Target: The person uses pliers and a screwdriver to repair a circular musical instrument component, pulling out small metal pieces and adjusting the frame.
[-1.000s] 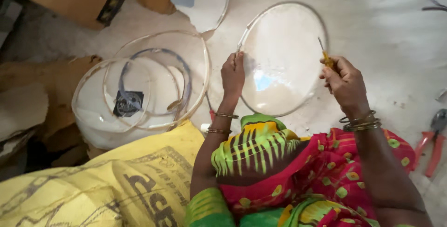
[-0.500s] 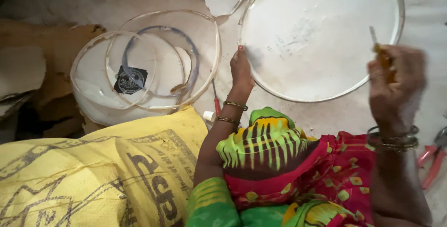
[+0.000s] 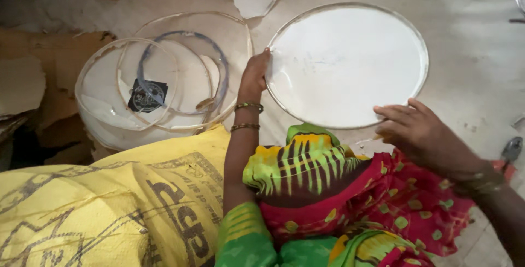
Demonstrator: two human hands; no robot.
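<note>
left hand [image 3: 255,75] gripping left rim of round glass disc [image 3: 350,64], flat on floor [image 3: 470,37]. right hand [image 3: 421,133] loose, fingers spread on near rim, not clenched. risk: sharp edge cutting fingers, or disc sliding onto stacked discs [image 3: 158,81] and cracking.

Bare floor [image 3: 465,42] is lying open right of the disc [image 3: 350,64]; on its left, stacked rings [image 3: 164,75] and a yellow sack [image 3: 98,207] are crowding the way.
</note>
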